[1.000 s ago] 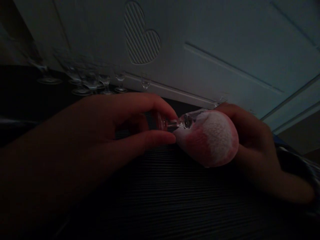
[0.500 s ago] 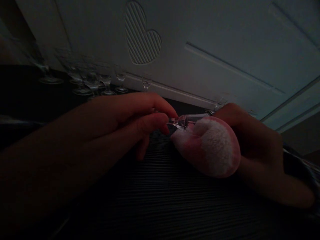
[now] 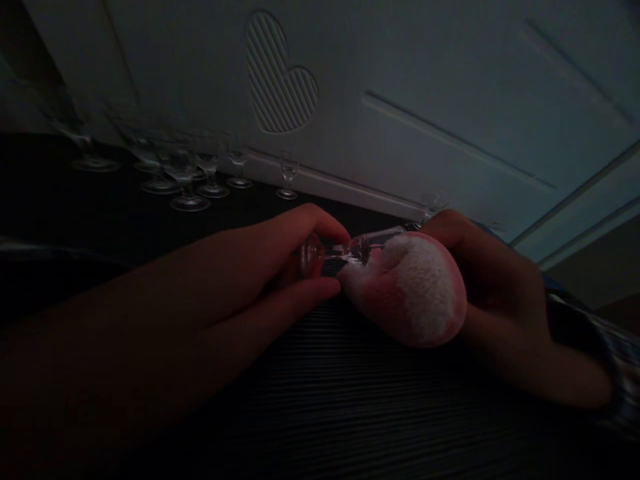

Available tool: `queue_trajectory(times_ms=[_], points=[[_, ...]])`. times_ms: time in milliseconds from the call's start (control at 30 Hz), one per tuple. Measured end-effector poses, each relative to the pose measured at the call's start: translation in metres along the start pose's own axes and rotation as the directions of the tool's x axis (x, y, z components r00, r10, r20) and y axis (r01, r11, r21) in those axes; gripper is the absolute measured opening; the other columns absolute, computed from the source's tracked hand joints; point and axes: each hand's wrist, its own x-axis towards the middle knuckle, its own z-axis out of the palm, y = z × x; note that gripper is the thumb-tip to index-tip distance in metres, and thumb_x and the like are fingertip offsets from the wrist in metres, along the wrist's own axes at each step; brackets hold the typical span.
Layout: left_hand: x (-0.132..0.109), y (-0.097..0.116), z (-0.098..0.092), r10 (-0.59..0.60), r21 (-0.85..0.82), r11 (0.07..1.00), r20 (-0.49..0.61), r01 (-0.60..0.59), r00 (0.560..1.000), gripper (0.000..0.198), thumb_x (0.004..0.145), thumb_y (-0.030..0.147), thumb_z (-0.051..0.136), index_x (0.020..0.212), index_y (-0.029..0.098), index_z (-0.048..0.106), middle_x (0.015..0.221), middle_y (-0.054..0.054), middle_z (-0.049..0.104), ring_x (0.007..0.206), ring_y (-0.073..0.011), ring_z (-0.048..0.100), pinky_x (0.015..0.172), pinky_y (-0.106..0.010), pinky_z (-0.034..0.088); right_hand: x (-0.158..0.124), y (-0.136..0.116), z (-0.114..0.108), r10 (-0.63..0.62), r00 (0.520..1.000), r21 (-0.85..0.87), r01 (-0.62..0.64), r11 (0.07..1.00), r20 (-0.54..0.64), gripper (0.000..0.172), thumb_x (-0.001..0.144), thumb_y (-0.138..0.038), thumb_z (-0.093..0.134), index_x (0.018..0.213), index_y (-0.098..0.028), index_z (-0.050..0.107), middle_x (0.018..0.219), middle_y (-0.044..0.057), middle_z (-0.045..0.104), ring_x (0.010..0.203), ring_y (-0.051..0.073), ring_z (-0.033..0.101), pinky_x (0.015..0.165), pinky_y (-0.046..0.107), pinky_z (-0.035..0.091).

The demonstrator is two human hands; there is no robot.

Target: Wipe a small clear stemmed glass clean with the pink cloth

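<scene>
A small clear stemmed glass (image 3: 357,248) lies on its side in the air between my hands, its foot to the left. Thumb and fingers of my left hand (image 3: 260,273) curve around the foot and stem, with a gap showing between the fingertips. My right hand (image 3: 515,300) is closed on a fluffy pink and white cloth (image 3: 425,293), bunched into a rounded shape. The cloth lies against the bowl of the glass and covers part of it. The right fingertips are hidden behind the cloth.
Several stemmed glasses (image 3: 187,200) stand at the back left of the dark ridged table (image 3: 320,400). One small glass (image 3: 287,177) stands apart near the white panel (image 3: 425,67) with a heart relief. Another glass (image 3: 433,207) is partly hidden behind my right hand. The scene is dim.
My left thumb and index finger have spread from their pinch on the stem, so the foot of the glass now shows between them. Cloth and right hand have shifted slightly left in view.
</scene>
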Motion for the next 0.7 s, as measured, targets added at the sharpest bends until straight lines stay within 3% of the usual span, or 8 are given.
queue_trajectory(times_ms=[133,267,333,400,500,600,700], points=[[0.015,-0.002,0.004,0.025,0.006,1.0,-0.033,-0.025,0.999,0.051,0.123,0.065,0.06,0.165,0.046,0.081,0.136,0.002,0.094,0.174,-0.0423,0.075,0.126,-0.052,0.078,-0.001,0.004,0.0,0.012,1.0,-0.002,-0.012,1.0,0.016,0.028,0.11,-0.045,0.109,0.105,-0.03,0.085,0.096,-0.004,0.083,0.081,0.018,0.078,0.073,0.032,0.063],[0.005,-0.008,0.002,0.051,0.015,0.999,-0.034,-0.05,0.998,0.052,0.123,0.066,0.061,0.17,0.048,0.077,0.135,0.002,0.093,0.171,-0.0423,0.078,0.124,-0.052,0.079,-0.002,0.006,-0.002,0.019,1.0,0.023,-0.019,1.0,-0.001,0.026,0.111,-0.045,0.108,0.106,-0.031,0.086,0.099,-0.005,0.085,0.085,0.018,0.079,0.076,0.031,0.065],[0.001,-0.008,0.0,0.026,0.042,0.999,-0.018,-0.025,0.999,0.049,0.124,0.063,0.066,0.17,0.049,0.076,0.132,0.003,0.093,0.153,-0.0392,0.088,0.111,-0.044,0.082,-0.002,0.005,-0.003,0.035,0.999,0.041,-0.035,0.999,-0.007,0.026,0.109,-0.042,0.109,0.105,-0.031,0.086,0.097,-0.005,0.085,0.084,0.018,0.079,0.076,0.031,0.064],[0.0,-0.007,-0.001,-0.027,0.101,0.995,-0.011,0.028,1.0,0.043,0.124,0.061,0.073,0.164,0.047,0.079,0.125,0.007,0.093,0.118,-0.0295,0.097,0.085,-0.031,0.079,-0.002,0.004,-0.003,0.049,0.999,0.059,-0.048,0.997,-0.013,0.025,0.108,-0.04,0.11,0.103,-0.031,0.087,0.096,-0.005,0.085,0.084,0.018,0.079,0.076,0.032,0.064],[0.004,-0.002,-0.002,-0.045,0.166,0.985,-0.019,0.048,0.999,0.03,0.122,0.062,0.077,0.142,0.041,0.086,0.099,0.015,0.087,0.069,-0.0138,0.085,0.052,-0.016,0.059,-0.002,0.004,-0.002,0.069,0.997,0.076,-0.068,0.995,-0.015,0.026,0.106,-0.037,0.112,0.101,-0.031,0.087,0.097,-0.005,0.087,0.083,0.018,0.078,0.075,0.032,0.063],[0.01,0.003,-0.001,-0.002,0.164,0.987,-0.008,0.003,1.0,0.035,0.12,0.072,0.081,0.12,0.039,0.091,0.082,0.014,0.085,0.061,-0.0154,0.085,0.042,-0.017,0.054,-0.001,0.005,0.001,0.087,0.996,0.081,-0.084,0.993,-0.025,0.028,0.105,-0.036,0.112,0.097,-0.03,0.086,0.097,-0.006,0.088,0.081,0.015,0.076,0.072,0.029,0.06],[0.015,0.005,-0.001,0.019,0.116,0.993,0.002,-0.019,1.0,0.052,0.113,0.092,0.083,0.11,0.041,0.093,0.071,0.013,0.08,0.052,-0.0155,0.077,0.037,-0.02,0.049,-0.001,0.007,0.001,0.087,0.996,0.079,-0.085,0.993,-0.03,0.029,0.104,-0.037,0.112,0.096,-0.03,0.085,0.096,-0.007,0.087,0.081,0.015,0.075,0.072,0.028,0.06]])
